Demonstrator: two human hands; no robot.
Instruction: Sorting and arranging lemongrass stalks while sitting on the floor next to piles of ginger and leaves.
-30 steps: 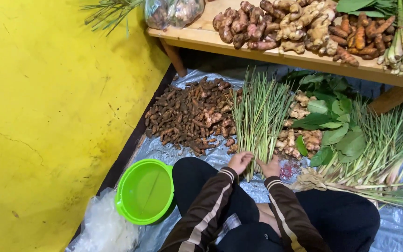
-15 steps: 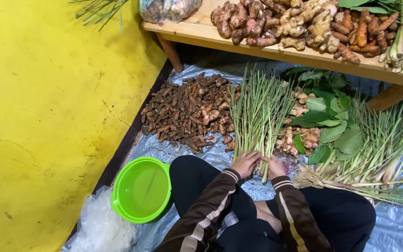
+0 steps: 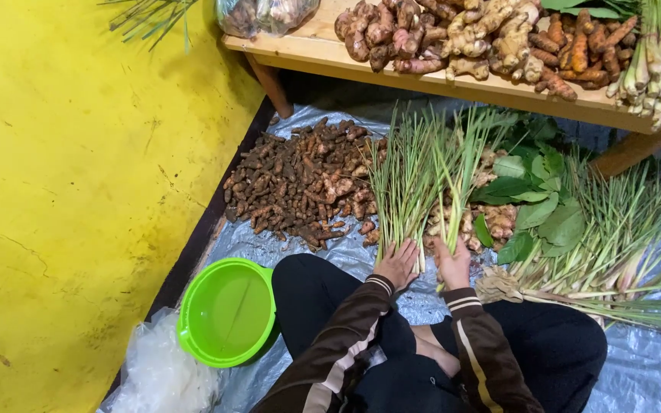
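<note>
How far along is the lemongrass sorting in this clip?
Done: nothing looks bundled or set apart beside the person. In hand: the left hand and right hand rest on the root ends of two upright-fanned lemongrass bunches on the plastic sheet. Left: a large loose lemongrass pile lies to the right, untouched. The green basin looks empty.
</note>
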